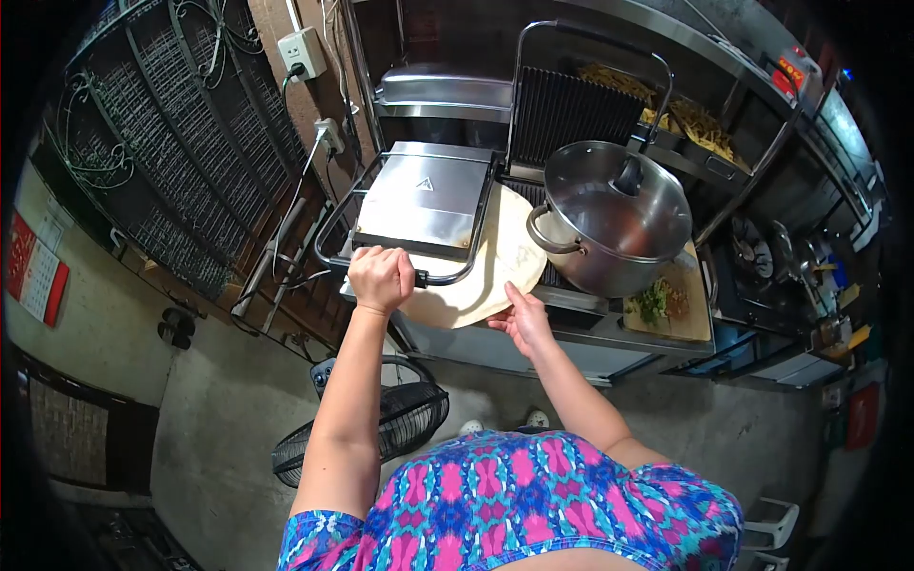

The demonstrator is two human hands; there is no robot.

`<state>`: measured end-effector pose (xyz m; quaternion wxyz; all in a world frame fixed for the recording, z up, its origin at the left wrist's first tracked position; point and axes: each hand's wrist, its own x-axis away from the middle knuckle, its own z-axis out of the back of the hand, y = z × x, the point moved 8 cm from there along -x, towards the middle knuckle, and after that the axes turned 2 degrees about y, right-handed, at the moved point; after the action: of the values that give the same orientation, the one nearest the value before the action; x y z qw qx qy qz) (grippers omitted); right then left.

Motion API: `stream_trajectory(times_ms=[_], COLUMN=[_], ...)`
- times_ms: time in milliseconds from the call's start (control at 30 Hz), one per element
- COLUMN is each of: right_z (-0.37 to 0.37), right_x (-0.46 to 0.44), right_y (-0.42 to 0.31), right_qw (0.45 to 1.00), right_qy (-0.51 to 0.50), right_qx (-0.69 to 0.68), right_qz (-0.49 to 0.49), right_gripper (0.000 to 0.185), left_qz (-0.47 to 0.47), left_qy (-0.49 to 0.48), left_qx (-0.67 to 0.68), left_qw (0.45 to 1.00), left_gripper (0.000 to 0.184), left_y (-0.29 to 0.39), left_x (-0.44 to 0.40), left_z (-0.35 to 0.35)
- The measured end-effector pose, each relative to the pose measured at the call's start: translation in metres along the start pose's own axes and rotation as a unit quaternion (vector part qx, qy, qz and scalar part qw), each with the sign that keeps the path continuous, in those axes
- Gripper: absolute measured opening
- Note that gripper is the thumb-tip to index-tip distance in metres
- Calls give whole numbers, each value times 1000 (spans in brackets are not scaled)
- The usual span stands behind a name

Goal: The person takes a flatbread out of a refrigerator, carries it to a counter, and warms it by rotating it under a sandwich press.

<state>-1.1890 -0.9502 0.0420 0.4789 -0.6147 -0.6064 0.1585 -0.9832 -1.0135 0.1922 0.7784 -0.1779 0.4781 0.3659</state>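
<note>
My left hand (381, 280) is wrapped round the black handle grip (420, 279) of a contact grill (428, 195), whose steel lid is down. A large, pale, round flatbread (457, 298) sticks out from under the lid at the front and right. At its front right edge, my right hand (522, 321) pinches the flatbread between thumb and fingers. Just right of the bread stands a big steel pot (602, 252) with a glass lid (595, 181). The part of the bread under the grill lid is hidden.
Behind the pot, a second grill's ribbed plate (571, 119) stands raised. A cutting board (700, 319) with chopped greens (652, 303) lies right of the pot. Trays of fries (705, 128) sit at the back right. A black fan (411, 419) stands on the floor below.
</note>
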Motion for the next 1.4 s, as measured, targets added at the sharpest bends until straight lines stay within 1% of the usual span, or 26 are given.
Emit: stream_trajectory(times_ms=[167, 200, 267, 333, 367, 400, 433, 500, 533, 600, 667, 867, 933, 1000, 1033, 1167, 1233, 1333, 1400], right_z=[-9, -11, -23, -35, -36, -36, -35, -31, -27, -12, -2, -24, -27, -27, -27, -29, -37, -47, -47], right_x=[11, 16, 29, 41, 45, 47, 48, 44, 37, 21, 15, 32, 50, 62, 62, 66, 63, 55, 48], right_y=[40, 45, 58, 62, 56, 45, 31, 8, 1, -5, -3, 26, 40, 45, 45, 38, 21, -9, -18], right_qw=[998, 998, 994, 987, 987, 985, 982, 973, 973, 978, 976, 988, 989, 979, 979, 981, 979, 974, 973], right_qy=[-32, -32, -78, -125, -125, -124, -123, -122, -123, -148, -168, -117, -87, -56, -56, -107, -140, -150, -151], right_qx=[-14, -14, -20, -25, -26, -59, -92, -160, -161, -76, 9, -5, -100, -193, -193, -154, -147, -170, -173], right_qz=[-43, -45, -74, -101, -101, -105, -109, -115, -115, -128, -140, -100, -60, -20, -21, -45, -35, -21, -19], right_gripper=[37, 37, 36, 36, 36, 37, 38, 39, 39, 38, 36, 33, 33, 32, 32, 30, 31, 30, 30], left_qz=[-21, -22, -23, -4, 20, 44, 44, 100, 98, 99, 101, 102, 99, 96, 97, 99, 96, 85, -14], left_qy=[0, 4, 7, -22, -35, -48, -46, -117, -117, -129, -143, -150, -153, -157, -158, -138, -143, -152, -115], left_qx=[-31, -44, -57, -113, -103, -92, -93, -112, -112, -124, -133, -119, -115, -113, -113, -120, -110, -79, -49], left_qw=[999, 999, 998, 993, 994, 994, 994, 982, 982, 979, 976, 976, 976, 976, 976, 978, 979, 982, 992], left_gripper=[20, 23, 26, 33, 36, 40, 40, 45, 45, 47, 50, 52, 51, 51, 51, 53, 53, 54, 57], left_y=[1, -1, -7, -15, -14, -11, -10, -22, -23, -26, -26, -25, -23, -23, -24, -23, -22, -19, -7], left_x=[-32, -40, -61, -88, -106, -124, -138, -157, -165, -176, -179, -175, -176, -175, -175, -173, -168, -154, -137], left_z=[8, 9, 8, 4, 8, 12, 13, 2, 1, -2, -6, -4, -4, -3, -3, -1, 0, 3, 9])
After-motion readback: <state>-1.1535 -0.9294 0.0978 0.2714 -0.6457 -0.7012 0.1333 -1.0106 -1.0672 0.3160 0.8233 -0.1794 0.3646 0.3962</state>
